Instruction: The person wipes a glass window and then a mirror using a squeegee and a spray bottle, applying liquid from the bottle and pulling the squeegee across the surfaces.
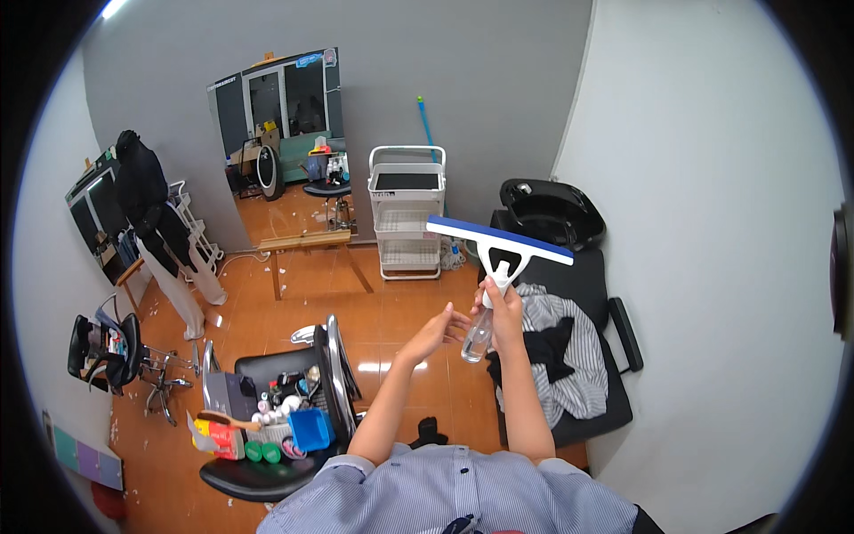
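Note:
A spray-bottle window squeegee [497, 239] with a white head and a blue strip is held up in front of me. Its clear bottle [477, 339] hangs below the head and has some liquid inside. My right hand [505, 314] grips it around the neck, thumb upward. Just left of the bottle is my left hand [435, 337], fingers apart and holding nothing; whether its fingertips touch the bottle I cannot tell. Behind my right forearm, a striped cloth [577, 360] and a black cloth [550, 350] lie on a black shampoo chair [590, 280].
A black wash basin [554, 213] tops the shampoo chair. A white trolley [408, 220] stands against the wall, beside a large mirror [287, 147] and a wooden bench [307, 240]. At left, a salon chair [267, 477] carries bottles and a blue container [311, 430]. Another person [150, 200] stands farther left.

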Tool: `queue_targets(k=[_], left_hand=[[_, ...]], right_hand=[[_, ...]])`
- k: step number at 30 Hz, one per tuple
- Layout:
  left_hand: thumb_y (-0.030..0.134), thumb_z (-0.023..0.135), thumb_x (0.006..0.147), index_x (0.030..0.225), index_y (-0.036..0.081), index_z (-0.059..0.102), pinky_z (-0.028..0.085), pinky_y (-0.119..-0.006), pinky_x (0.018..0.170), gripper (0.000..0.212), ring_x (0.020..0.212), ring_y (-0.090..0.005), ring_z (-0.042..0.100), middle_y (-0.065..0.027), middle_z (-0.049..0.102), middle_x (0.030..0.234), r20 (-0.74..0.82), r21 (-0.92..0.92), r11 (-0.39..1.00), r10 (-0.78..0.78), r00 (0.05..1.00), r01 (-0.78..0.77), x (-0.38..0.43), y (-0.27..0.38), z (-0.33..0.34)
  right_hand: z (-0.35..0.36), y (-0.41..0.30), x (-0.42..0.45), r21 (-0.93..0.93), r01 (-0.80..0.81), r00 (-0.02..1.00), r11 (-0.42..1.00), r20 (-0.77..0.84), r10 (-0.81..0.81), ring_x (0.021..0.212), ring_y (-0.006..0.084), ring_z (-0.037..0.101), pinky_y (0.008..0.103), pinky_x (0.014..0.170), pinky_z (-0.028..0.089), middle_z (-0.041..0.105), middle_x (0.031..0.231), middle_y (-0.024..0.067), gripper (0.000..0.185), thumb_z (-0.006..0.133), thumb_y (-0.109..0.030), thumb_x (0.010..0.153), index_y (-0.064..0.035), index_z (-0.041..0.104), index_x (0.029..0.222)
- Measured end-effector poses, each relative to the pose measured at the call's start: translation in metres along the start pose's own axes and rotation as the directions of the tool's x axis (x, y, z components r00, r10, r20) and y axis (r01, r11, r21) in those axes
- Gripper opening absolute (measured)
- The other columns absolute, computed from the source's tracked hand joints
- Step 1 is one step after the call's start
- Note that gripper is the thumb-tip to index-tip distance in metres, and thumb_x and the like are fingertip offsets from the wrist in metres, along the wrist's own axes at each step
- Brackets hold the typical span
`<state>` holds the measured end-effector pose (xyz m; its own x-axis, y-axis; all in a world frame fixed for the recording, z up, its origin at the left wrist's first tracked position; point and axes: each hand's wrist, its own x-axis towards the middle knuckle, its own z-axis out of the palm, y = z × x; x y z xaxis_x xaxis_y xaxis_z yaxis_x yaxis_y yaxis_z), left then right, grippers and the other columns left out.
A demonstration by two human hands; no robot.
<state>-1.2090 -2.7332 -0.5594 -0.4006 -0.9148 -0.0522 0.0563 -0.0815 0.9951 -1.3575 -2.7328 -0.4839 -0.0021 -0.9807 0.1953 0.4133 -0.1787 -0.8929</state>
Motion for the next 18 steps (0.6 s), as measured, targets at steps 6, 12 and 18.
queue_targets(k=[6, 12, 18], left_hand=[[0.041, 0.033, 0.097, 0.108, 0.008, 0.057, 0.042, -0.028, 0.077, 0.042, 0.082, -0.0125, 0.057, -0.004, 0.064, 0.099, -0.19, 0.0, 0.995, 0.097, 0.977, -0.099, 0.089, 0.041, -0.103], [0.037, 0.037, 0.097, 0.105, 0.008, 0.057, 0.043, -0.027, 0.076, 0.036, 0.081, -0.0114, 0.058, -0.0044, 0.065, 0.099, -0.448, -0.101, 0.974, 0.138, 0.883, -0.204, 0.117, 0.033, -0.204], [0.033, 0.04, 0.096, 0.104, 0.009, 0.057, 0.042, -0.024, 0.071, 0.031, 0.079, -0.0099, 0.058, -0.0038, 0.064, 0.097, -0.781, -0.09, 0.955, 0.108, 0.615, -0.281, 0.099, 0.015, -0.313]], right_hand=[[0.012, 0.03, 0.116, -0.022, -0.025, 0.999, 0.999, -0.029, 0.024, 0.057, 0.0106, 0.053, 0.0236, 0.052, 0.045, 0.054, 0.067, 0.003, 0.023, 0.058, -0.025, 0.089, -0.0023, 0.054, 0.09], [0.055, 0.086, 0.209, -0.019, -0.09, 0.994, 0.996, 0.062, 0.091, 0.056, 0.0106, 0.052, 0.0241, 0.052, 0.045, 0.054, 0.067, 0.0031, 0.024, 0.059, -0.025, 0.089, -0.0022, 0.053, 0.09], [0.137, 0.158, 0.296, -0.036, -0.199, 0.954, 0.979, 0.22, 0.202, 0.056, 0.0107, 0.053, 0.024, 0.053, 0.046, 0.054, 0.068, 0.0025, 0.024, 0.059, -0.027, 0.089, -0.0038, 0.053, 0.09]])
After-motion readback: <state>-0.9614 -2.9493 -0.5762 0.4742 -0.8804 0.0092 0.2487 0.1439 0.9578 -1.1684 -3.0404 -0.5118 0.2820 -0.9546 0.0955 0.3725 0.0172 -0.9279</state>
